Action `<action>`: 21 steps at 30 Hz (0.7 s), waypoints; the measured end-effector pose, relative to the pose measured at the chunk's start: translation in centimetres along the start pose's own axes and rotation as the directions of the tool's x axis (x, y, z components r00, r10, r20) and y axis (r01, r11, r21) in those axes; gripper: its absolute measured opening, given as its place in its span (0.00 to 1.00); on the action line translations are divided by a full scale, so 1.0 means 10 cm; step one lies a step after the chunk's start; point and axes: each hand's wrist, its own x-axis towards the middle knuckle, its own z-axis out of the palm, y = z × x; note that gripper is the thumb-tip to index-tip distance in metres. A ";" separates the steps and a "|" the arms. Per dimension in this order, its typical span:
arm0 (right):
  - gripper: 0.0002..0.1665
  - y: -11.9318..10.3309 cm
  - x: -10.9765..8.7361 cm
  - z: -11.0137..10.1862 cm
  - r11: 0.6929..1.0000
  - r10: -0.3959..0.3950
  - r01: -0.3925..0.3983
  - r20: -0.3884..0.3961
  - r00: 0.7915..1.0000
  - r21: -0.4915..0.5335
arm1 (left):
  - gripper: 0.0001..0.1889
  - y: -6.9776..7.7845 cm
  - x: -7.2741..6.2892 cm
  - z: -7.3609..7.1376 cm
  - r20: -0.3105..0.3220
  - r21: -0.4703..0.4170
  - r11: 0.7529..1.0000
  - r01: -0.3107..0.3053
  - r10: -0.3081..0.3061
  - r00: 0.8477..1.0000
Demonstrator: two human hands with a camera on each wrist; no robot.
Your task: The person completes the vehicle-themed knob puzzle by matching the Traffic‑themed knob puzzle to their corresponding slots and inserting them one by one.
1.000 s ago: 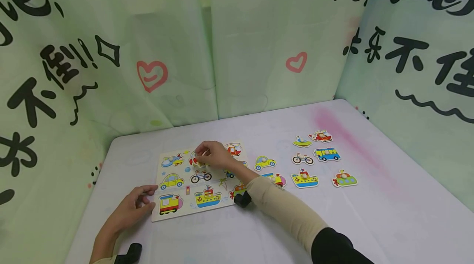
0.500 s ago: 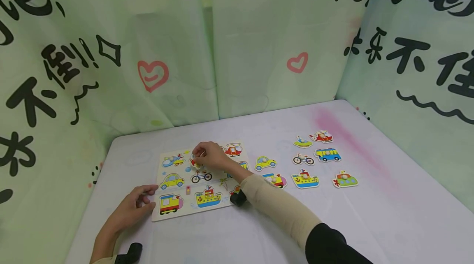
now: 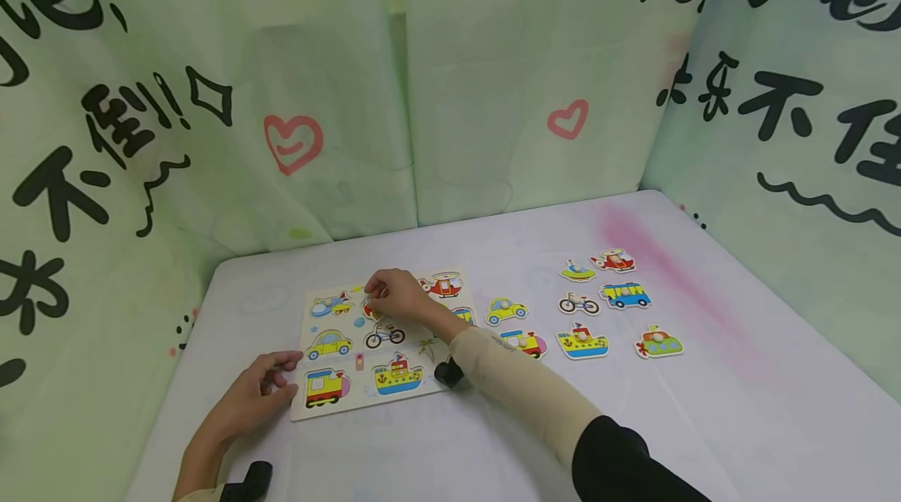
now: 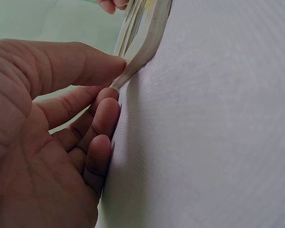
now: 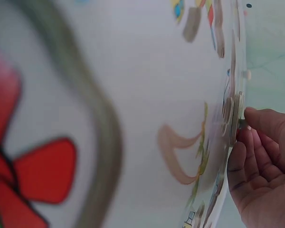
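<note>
Flat cutout piece [image 3: 373,313], pinched by right grip [image 3: 400,295]; left grip [image 3: 248,394] pinching round-cornered board [image 3: 360,390].

Head view evenly lit | wrist views dimmer (right: foreground blurred)

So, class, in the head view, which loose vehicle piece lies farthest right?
The loose green submarine; all the others, even the blue bus, lie further left.

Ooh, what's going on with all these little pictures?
A person is using a picture board. Their right hand pinches a half-hidden reddish piece at its top row; I can't tell if it sits in its slot. Their left hand touches the board's left edge. Eight other pieces, including a yellow car and blue bus, lie loose beside it.
</note>
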 end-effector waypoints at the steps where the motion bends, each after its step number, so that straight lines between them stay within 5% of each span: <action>1: 0.09 0.00 0.00 0.00 1.000 -0.002 0.002 0.000 1.000 -0.004 | 0.27 0.00 0.00 0.00 0.000 -0.001 1.000 0.000 0.000 1.000; 21: 0.10 -0.03 0.06 0.03 1.000 0.020 -0.020 -0.003 1.000 -0.024 | 0.27 0.01 -0.01 0.00 -0.006 0.024 1.000 0.006 -0.006 1.000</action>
